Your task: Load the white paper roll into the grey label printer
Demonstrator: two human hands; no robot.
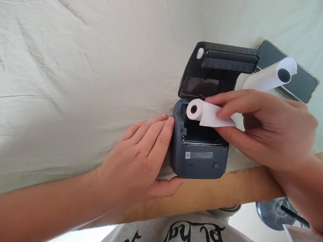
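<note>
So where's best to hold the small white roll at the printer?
Probably by its curved side near the right end, approaching from the right like the right hand: the white roll is held sideways, its left end close to the left wall of the printer.

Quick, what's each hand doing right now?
Left hand: open, resting against the printer's side, not gripping anything.
Right hand: closed, pinching the small white paper roll.
</note>
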